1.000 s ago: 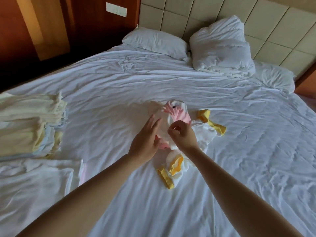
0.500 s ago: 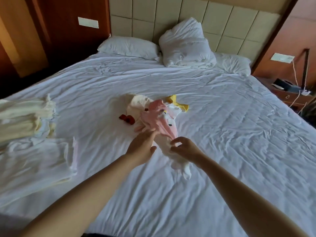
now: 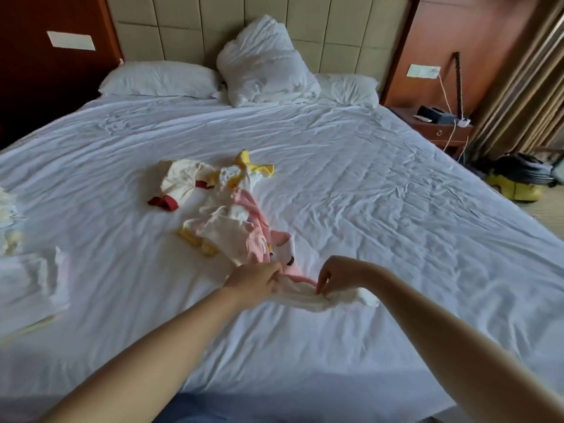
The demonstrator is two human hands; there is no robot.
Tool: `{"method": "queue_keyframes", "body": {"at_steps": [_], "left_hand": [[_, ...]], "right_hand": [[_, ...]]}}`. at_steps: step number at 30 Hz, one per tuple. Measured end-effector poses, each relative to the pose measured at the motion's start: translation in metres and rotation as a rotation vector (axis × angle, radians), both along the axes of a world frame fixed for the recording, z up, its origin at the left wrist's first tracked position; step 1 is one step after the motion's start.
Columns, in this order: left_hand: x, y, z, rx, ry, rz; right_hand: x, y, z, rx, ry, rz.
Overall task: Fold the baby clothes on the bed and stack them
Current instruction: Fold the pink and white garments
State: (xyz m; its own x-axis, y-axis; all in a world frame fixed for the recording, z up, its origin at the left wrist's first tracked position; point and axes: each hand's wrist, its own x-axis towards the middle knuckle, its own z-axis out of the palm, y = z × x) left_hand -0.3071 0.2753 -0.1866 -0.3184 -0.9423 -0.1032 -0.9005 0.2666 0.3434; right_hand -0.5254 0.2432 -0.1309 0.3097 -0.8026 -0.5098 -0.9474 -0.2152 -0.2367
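A pink and white baby garment (image 3: 259,239) lies stretched toward me on the white bed (image 3: 366,193). My left hand (image 3: 251,282) grips its near edge on the left, and my right hand (image 3: 335,273) pinches the same white edge (image 3: 308,297) on the right. Behind it lies a loose heap of baby clothes: a white piece with yellow cuffs (image 3: 244,169) and a cream piece with red cuffs (image 3: 177,184). Folded clothes (image 3: 27,270) sit at the bed's left edge.
Three white pillows (image 3: 262,62) lean at the headboard. A wooden nightstand (image 3: 439,126) with cables stands at the right, with a yellow and dark bag (image 3: 518,181) on the floor beside curtains. Bare sheet stretches to the right of my hands.
Both hands have pulled the pink garment out of the heap toward me and now hold its near edge spread between them. The view has swung right, so the folded stack sits at the left margin.
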Motion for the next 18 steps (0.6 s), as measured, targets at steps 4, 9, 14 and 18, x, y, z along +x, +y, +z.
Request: {"method": "queue_keyframes", "body": {"at_steps": [4, 9, 14, 18], "left_hand": [[0.006, 0.009, 0.000, -0.052, 0.077, 0.086], [0.028, 0.017, 0.007, -0.023, 0.153, 0.156], [0.038, 0.025, 0.011, -0.189, 0.186, 0.107], [0.051, 0.014, 0.009, -0.418, 0.259, 0.195]], "right_hand": [[-0.010, 0.000, -0.011, -0.292, -0.086, -0.192], [-0.002, -0.004, -0.022, -0.447, -0.142, -0.174], [0.030, -0.001, -0.025, -0.497, -0.224, -0.035], [0.066, -0.002, -0.022, -0.483, -0.400, 0.034]]}}
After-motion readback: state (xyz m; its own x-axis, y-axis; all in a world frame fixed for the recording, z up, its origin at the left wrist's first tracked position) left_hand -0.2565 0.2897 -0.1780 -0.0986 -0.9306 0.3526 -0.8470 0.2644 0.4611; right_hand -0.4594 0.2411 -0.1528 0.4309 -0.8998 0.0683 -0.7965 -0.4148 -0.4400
